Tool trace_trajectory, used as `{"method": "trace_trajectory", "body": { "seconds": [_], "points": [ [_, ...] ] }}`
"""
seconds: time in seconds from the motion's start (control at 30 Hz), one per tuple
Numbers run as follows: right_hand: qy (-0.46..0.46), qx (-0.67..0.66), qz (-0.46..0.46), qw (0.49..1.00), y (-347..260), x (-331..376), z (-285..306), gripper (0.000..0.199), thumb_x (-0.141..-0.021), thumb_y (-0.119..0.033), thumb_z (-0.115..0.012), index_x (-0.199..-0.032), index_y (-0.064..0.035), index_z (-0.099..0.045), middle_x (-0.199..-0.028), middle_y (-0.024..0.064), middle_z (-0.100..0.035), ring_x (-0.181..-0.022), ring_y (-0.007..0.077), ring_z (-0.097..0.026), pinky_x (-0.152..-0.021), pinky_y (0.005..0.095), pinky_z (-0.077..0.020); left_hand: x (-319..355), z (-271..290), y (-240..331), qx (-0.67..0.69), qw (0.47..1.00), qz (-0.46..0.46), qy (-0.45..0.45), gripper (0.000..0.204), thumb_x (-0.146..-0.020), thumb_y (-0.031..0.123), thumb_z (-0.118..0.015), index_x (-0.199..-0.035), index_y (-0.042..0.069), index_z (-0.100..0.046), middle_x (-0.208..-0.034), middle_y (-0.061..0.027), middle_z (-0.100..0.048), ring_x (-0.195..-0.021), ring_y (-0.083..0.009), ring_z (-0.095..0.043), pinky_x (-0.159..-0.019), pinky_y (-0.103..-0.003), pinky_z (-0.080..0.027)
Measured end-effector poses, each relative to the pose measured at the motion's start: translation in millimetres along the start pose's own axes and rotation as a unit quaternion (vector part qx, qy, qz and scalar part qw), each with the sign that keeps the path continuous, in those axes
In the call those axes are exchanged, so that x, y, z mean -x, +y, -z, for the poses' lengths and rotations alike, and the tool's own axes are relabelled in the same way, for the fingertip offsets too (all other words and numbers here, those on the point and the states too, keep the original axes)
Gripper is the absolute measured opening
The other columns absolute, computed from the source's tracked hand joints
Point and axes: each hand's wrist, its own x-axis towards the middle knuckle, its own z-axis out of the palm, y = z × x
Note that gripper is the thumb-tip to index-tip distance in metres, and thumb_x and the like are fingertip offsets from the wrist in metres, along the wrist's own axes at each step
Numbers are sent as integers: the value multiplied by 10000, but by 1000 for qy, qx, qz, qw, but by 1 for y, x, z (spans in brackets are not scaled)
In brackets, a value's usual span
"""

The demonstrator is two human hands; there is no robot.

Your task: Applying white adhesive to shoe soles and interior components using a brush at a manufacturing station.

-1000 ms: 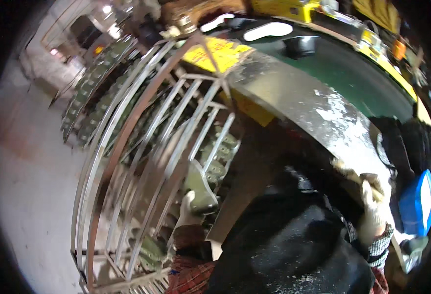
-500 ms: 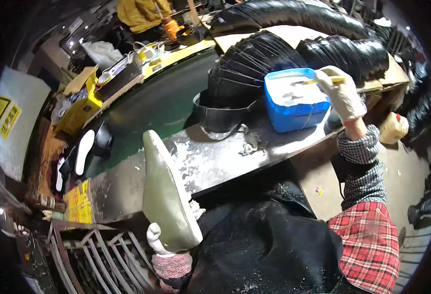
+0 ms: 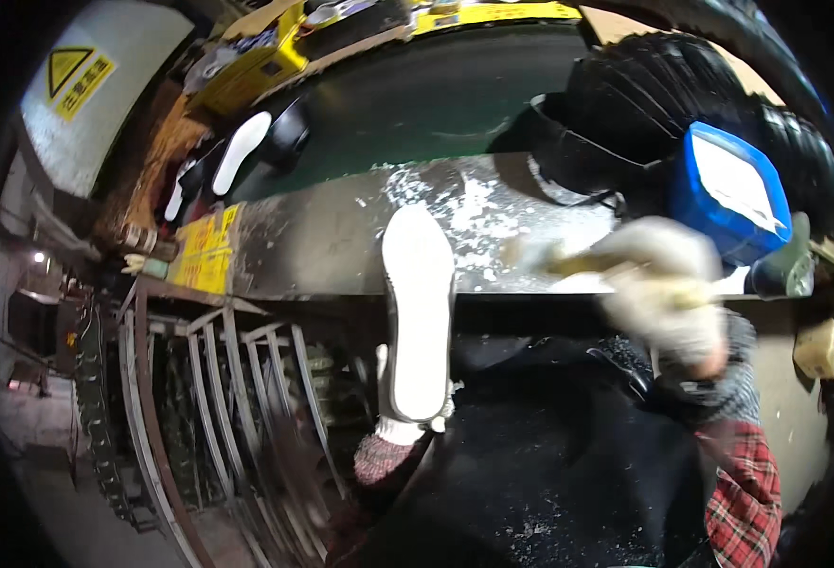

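Lengthwise, white sole (image 3: 420, 312) points toe-first toward bench (image 3: 327, 227).

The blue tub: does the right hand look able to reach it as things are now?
Probably yes: the right hand is close to the open blue tub, and nothing visible stands between them, though the hand holds a blurred tool.

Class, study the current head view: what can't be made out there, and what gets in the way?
All in the head view:
Left hand: fingers mostly hidden behind the white sole piece.
Right hand: blurred, so exact finger positions are unclear.
Tool in that hand: its end is blurred.
Metal rack: lower part cut off by the bottom edge.
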Motion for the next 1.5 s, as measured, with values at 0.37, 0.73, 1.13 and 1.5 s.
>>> {"method": "trace_trajectory", "body": {
  "seconds": [0.37, 0.73, 1.13, 1.5],
  "points": [
    [-69, -255, -156, 952, 53, -36, -86, 186, -936, -195, -639, -956, -10, -645, -746, 26, -630, -688, 96, -599, -633, 268, -515, -15, 80, -3, 188, 965, 56, -173, 889, -859, 799, -305, -1519, 204, -305, -1437, -203, -458, -1132, -549, -529, -803, -689, -478],
    [-126, -31, 89, 987, 3, -100, -89, 201, -899, -228, -653, -870, -36, -702, -706, 112, -664, -647, 227, -676, -583, 315, -528, -26, 19, 4, 248, 921, 64, -294, 782, -954, 678, -304, -1532, 152, -263, -1512, -205, -360, -1315, -509, -398, -1028, -663, -377],
    [-257, -248, 3, 934, -1, -13, -85, 236, -898, -220, -695, -974, 4, -684, -896, 107, -702, -800, 185, -677, -703, 303, -554, -21, -33, 3, 112, 965, -89, -221, 648, -1027, 521, -258, -1451, 46, -377, -1456, -191, -428, -1360, -300, -402, -1097, -486, -384],
    [-248, -302, -104, 915, 20, -25, -89, 268, -902, -234, -705, -1016, 8, -677, -976, 113, -706, -880, 210, -684, -801, 331, -565, -11, 2, 11, 257, 964, 14, -69, 767, -970, 671, -233, -1503, 126, -316, -1435, -216, -447, -1215, -436, -527, -910, -633, -480]
  ]
}}
